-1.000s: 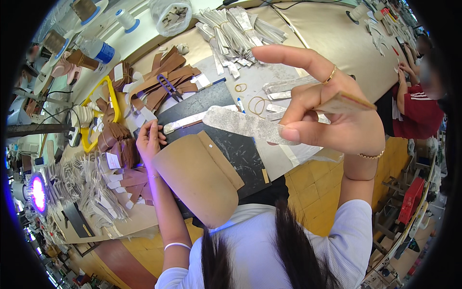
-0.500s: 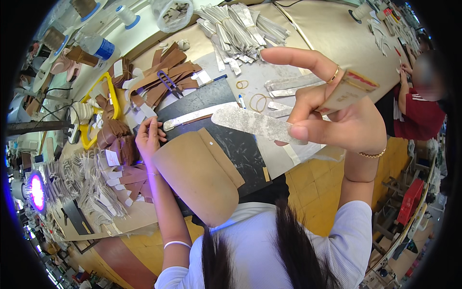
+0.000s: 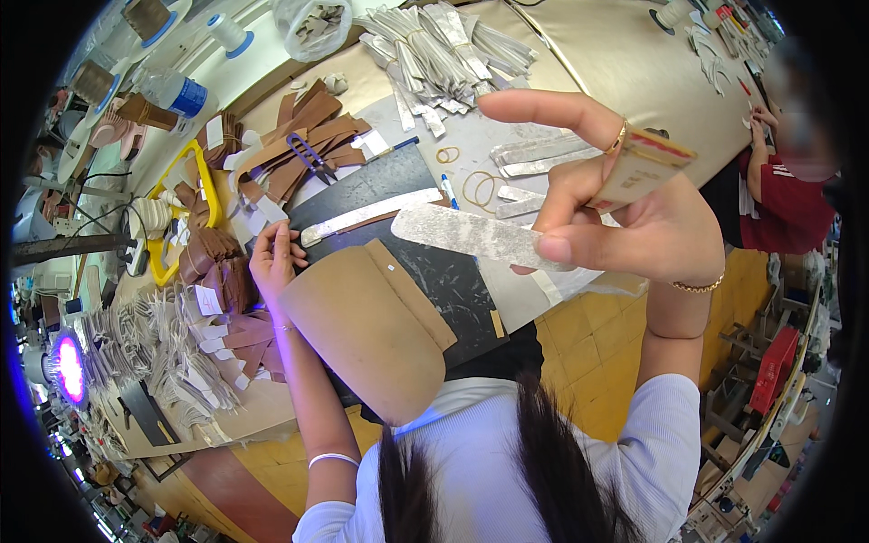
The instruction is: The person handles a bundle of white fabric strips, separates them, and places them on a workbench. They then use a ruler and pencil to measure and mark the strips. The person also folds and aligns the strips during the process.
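Right hand (image 3: 665,237) — grey strip (image 3: 462,235) pinched; bag (image 3: 339,42) (clear) holding scraps (image 3: 317,24).

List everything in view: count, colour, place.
Table: 1, beige, centre
Board: 1, black, on table
Long strip: 1, white, on board
Curved panel: 1, tan, over board's near side
Mottled strip: 1, pale grey, in right fingers
Flat piece: 1, cream, in right fingers
Marker: 1, blue-white, board's right edge
Brown strips: many, brown, table's left
Snips: 1, purple, by brown strips
Bundled strips: many, silver, table's far side
Basket: 1, yellow, table's left
Bottle: 1, clear, upper left
Spools: several, brown/white, upper left
Lamp: 1, violet, left edge
Co-worker: 1, dark red top, right
Box: 1, red, lower right
Left fingers: one set, bare, by long strip
Right fingers: one set, bare, right of board
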Available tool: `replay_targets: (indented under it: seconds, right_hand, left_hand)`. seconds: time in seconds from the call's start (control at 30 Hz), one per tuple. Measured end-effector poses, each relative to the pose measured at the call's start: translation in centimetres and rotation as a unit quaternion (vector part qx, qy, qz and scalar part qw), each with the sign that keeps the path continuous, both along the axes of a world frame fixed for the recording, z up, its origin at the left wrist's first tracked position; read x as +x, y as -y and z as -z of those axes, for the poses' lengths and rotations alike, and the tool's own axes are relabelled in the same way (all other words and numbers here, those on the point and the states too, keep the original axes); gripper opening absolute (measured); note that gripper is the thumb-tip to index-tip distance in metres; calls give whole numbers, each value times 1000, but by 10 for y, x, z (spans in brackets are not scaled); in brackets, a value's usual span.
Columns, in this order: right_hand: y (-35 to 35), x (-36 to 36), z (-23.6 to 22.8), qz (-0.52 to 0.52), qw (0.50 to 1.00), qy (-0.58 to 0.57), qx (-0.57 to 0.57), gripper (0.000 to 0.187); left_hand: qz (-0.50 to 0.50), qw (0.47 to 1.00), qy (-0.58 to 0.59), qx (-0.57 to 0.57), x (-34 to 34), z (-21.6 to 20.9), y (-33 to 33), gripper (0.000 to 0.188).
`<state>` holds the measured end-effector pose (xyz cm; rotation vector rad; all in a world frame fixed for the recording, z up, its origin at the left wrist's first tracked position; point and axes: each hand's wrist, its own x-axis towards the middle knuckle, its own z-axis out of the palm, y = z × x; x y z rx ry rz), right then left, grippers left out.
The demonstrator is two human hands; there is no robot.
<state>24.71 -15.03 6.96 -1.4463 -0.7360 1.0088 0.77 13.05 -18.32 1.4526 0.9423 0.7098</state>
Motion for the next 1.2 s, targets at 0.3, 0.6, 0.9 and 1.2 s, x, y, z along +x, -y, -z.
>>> replay_targets:
  seconds: [0.3, 0.6, 0.9, 1.2]
  right_hand:
    - [5, 10, 11, -51, 998, 2, 26, 73]
    - [6, 24, 21, -99, 995, 22, 8, 59]
    - [13, 26, 33, -67, 983, 167, 39, 14]
    - [40, 53, 50, -127, 806, 514, -267, 11]
  left_hand:
    - [-6, 1000, -12, -7, 4, -4, 3, 24]
    - [-9, 1000, -9, -6, 5, -5, 4, 25]
    - [-15, 1000, 6, -5, 4, 2, 1, 24]
    - [-18, 1000, 17, -14, 5, 5, 0, 23]
